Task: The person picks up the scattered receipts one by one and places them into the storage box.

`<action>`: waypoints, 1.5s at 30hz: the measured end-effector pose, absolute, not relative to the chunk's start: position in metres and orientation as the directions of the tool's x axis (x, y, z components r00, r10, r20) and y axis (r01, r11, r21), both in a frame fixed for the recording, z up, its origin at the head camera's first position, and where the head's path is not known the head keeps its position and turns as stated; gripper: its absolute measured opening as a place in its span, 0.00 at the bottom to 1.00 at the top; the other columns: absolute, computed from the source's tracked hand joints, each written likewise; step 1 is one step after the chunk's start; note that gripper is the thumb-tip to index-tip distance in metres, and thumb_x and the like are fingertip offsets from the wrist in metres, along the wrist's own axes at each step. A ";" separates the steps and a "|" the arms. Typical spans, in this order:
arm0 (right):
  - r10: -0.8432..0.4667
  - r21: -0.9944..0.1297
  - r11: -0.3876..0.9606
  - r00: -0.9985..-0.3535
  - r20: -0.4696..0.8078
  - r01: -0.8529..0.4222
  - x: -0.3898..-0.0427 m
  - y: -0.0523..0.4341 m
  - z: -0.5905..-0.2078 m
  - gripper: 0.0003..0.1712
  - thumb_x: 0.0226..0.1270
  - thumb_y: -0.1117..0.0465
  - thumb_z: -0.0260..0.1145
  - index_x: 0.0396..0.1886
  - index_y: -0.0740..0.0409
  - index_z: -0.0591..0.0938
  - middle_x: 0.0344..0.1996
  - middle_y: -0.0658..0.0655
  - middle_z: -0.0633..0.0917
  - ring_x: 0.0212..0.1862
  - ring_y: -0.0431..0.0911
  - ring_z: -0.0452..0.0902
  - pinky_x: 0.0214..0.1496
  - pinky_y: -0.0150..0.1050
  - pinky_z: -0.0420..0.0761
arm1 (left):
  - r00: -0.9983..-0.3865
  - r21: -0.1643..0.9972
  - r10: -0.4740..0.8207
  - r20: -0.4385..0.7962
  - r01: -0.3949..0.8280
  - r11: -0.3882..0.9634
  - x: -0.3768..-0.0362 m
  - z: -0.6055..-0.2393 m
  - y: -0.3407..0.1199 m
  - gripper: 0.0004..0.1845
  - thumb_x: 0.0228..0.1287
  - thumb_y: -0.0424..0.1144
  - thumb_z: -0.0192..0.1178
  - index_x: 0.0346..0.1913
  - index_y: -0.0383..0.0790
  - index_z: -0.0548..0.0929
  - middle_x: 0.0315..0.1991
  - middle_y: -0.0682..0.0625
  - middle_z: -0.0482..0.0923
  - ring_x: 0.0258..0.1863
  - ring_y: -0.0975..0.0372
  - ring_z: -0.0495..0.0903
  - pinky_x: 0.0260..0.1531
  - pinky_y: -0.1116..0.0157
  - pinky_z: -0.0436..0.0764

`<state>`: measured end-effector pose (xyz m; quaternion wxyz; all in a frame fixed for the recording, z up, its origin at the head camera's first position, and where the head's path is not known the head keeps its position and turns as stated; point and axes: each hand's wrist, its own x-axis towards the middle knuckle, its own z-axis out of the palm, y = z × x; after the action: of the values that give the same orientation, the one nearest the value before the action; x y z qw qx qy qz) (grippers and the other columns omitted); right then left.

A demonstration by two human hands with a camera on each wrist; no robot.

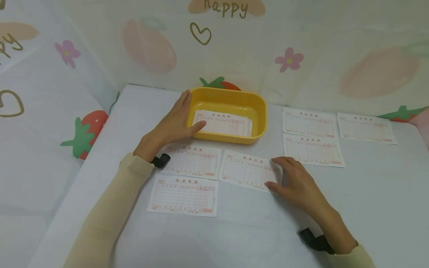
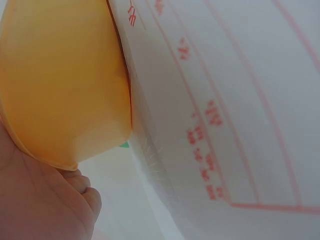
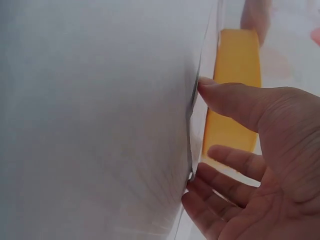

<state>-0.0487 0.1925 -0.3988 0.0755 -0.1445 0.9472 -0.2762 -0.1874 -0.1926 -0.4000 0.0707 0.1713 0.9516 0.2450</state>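
The head camera looks forward and down over the tabletop (image 1: 254,238), far enough back to take in the left hand (image 1: 172,123), right hand (image 1: 296,184), yellow tray (image 1: 231,139) and patterned backdrop (image 1: 234,48). The left wrist camera is very close and turned sideways, the tray's outer wall on one side, a printed slip (image 2: 240,100) filling the other. The right wrist camera, also sideways and low, looks past the fingers (image 3: 225,182) toward the tray, which all three views share.

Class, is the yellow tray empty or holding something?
Holding something: the head view shows printed slips lying inside the yellow tray.
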 end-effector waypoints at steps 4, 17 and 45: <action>-0.316 -0.523 0.815 -0.948 -0.041 -0.249 -0.046 0.191 -0.400 0.40 0.61 0.58 0.82 0.70 0.66 0.77 0.67 0.69 0.80 0.70 0.65 0.75 0.73 0.64 0.76 | -0.933 0.494 0.357 -0.049 0.288 0.820 -0.187 -0.399 -0.192 0.60 0.72 0.69 0.52 0.86 0.37 0.31 0.89 0.45 0.25 0.89 0.50 0.36 0.88 0.49 0.47; -0.292 -0.448 0.858 -0.956 -0.023 -0.251 -0.040 0.186 -0.397 0.40 0.63 0.57 0.80 0.73 0.63 0.77 0.65 0.69 0.84 0.67 0.66 0.80 0.66 0.64 0.81 | -0.932 0.484 0.359 -0.049 0.292 0.825 -0.187 -0.400 -0.193 0.61 0.72 0.70 0.51 0.86 0.38 0.30 0.89 0.46 0.24 0.89 0.50 0.36 0.88 0.48 0.47; -0.284 -0.694 0.704 -0.956 -0.078 -0.153 -0.064 0.211 -0.390 0.13 0.69 0.62 0.76 0.49 0.61 0.88 0.39 0.59 0.91 0.36 0.44 0.88 0.34 0.29 0.85 | -0.932 0.491 0.359 -0.047 0.291 0.821 -0.188 -0.400 -0.192 0.61 0.71 0.72 0.51 0.86 0.40 0.30 0.89 0.47 0.24 0.89 0.50 0.36 0.87 0.48 0.48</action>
<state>-0.0643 0.2109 -0.3899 0.0897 -0.1189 0.9186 -0.3661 -0.1875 -0.1920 -0.4003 0.0690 0.1708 0.9516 0.2458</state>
